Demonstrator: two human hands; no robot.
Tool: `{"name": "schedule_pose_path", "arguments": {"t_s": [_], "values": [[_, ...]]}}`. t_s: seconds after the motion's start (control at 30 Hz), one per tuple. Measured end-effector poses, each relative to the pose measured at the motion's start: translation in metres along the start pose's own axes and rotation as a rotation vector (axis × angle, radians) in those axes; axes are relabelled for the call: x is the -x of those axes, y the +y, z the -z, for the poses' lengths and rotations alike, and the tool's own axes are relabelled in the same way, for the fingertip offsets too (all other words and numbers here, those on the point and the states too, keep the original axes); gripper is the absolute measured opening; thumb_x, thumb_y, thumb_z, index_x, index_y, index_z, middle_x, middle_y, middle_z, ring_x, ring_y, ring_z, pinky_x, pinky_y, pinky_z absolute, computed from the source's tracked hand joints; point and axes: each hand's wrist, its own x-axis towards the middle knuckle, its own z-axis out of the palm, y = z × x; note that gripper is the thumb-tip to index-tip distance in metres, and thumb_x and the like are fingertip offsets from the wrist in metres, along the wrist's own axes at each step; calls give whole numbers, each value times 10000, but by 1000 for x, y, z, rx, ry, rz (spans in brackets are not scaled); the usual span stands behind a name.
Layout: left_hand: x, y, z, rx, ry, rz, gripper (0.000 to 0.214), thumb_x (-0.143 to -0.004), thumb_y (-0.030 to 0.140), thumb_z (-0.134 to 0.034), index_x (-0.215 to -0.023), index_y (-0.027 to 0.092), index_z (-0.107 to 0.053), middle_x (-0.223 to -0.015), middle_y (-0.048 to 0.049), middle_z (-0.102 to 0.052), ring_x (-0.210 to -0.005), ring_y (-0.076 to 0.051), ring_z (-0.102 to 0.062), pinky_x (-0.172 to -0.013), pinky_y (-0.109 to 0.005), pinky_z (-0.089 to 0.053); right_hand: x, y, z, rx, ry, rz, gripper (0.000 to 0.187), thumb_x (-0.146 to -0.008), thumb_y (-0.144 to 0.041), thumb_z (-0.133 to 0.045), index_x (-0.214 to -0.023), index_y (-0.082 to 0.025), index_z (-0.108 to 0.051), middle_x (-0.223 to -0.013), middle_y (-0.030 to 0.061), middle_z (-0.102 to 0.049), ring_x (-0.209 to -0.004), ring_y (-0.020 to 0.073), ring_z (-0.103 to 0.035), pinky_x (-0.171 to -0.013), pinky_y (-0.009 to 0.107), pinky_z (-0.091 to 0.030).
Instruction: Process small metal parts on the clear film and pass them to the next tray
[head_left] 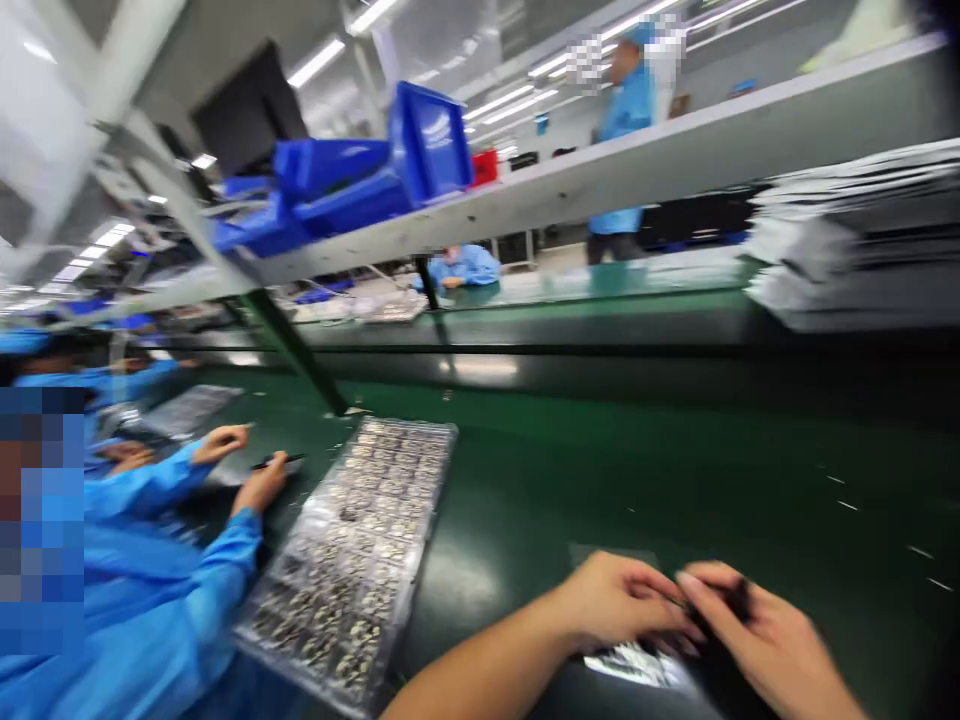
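Head cam: L hand (626, 605) & R hand (765, 625) close tog., can't tell if gripping anything; shiny film (628, 665) just below L, tray (417, 545) farther left, long axis running away.

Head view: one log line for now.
left hand and right hand: fingertips close together | grip: blurred, unclear | tray of small parts: on green bench, left of both hands

Right of the parts tray (426, 520), the green bench (540, 470) is giving my left hand (626, 605) and right hand (772, 625) broad room to pass. Left of the tray, a co-worker's blue sleeves (232, 550) are blocking my way. Near the tray's far left corner, a green post (295, 350) is rising; beyond and above the tray, a shelf (525, 207) is barring me.
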Motion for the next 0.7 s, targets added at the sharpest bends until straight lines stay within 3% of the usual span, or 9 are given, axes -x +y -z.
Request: {"name": "schedule_pose_path", "arguments": {"t_s": [0.1, 0.33, 0.53, 0.7], "values": [[0, 11, -1, 1, -23, -11, 608, -480, 503, -836, -898, 98, -662, -796, -94, -682, -662, -164, -630, -714, -336, -489, 2, -13, 16, -194, -136, -81, 356, -808, -511, -540, -636, -206, -606, -544, 15, -583, -518, 181, -578, -516, 246, -485], [3, 21, -2, -64, -73, -16, 395, -673, 422, -758, -856, 87, -659, -854, -113, -707, -725, -161, -647, -671, -267, -476, -6, -6, 8, -350, -71, -160, 327, -827, -451, -574, -643, -182, -539, -501, -44, -427, -445, 105, -388, -432, 220, -338], [1, 20, -1, -129, -95, -9, 274, -742, 344, -698, -828, 89, -649, -838, -101, -713, -691, -142, -636, -637, -241, -463, -6, -5, 10, -390, -94, -168, 282, -840, -414, -563, -689, -176, -551, -514, -52, -424, -453, 99, -379, -442, 217, -332], [0, 19, -1, -129, -101, 8, 266, -723, 331, -703, -815, 87, -647, -814, -99, -715, -662, -145, -633, -624, -247, -465, -5, -7, 11, -382, -102, -163, 288, -845, -419, -564, -690, -176, -559, -525, -49, -437, -464, 101, -390, -456, 218, -338]]}}
